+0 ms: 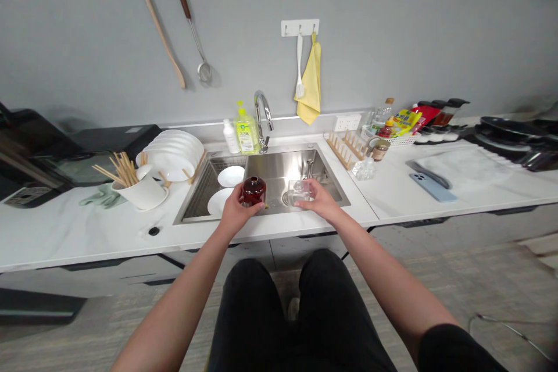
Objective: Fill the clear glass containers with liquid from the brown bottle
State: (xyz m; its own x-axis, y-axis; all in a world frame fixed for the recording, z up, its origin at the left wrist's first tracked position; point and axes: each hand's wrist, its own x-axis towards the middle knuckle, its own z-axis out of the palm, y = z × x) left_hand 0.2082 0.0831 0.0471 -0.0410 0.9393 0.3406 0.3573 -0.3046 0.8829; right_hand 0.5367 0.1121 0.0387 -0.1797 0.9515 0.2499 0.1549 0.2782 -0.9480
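Note:
My left hand is closed around a dark red, round-shouldered glass bottle with a short narrow neck, held over the front of the sink. To its right, my right hand grips a small clear square-sided glass container between thumb and fingers. The two pieces are apart, both above the steel sink. Two white dishes sit in the sink's left part: a bowl and, partly behind my left hand, a plate. The chrome faucet stands behind.
Left of the sink are racked white plates and a white holder with chopsticks. Behind it stands a green soap bottle. On the right are a wooden rack, clear glassware, a jar and a blue phone.

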